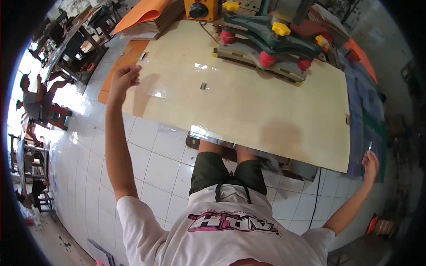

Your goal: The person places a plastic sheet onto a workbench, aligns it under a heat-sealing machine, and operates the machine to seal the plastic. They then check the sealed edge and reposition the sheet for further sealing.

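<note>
My left hand (pixel 126 80) is raised over the left end of a large cream sheet (pixel 186 106) on the table, its fingers curled and pinched together. Far to the right, my right hand (pixel 370 166) is closed in a pinch beside blue-tinted plastic sheets (pixel 355 102), with a small bright glint just above the fingertips. What either hand holds, if anything, is too clear or small to make out. Glare on the cream sheet suggests clear film over it, and clear plastic (pixel 171 129) shows along the front edge. A small dark rectangular piece (pixel 203 86) lies mid-sheet.
At the back stands a green press frame (pixel 262 33) with yellow knobs and red mounts above a metal bar (pixel 257 62). A stack of sheets topped with orange (pixel 144 17) sits back left, beside a yellow box (pixel 200 9). Another person (pixel 33 99) sits far left.
</note>
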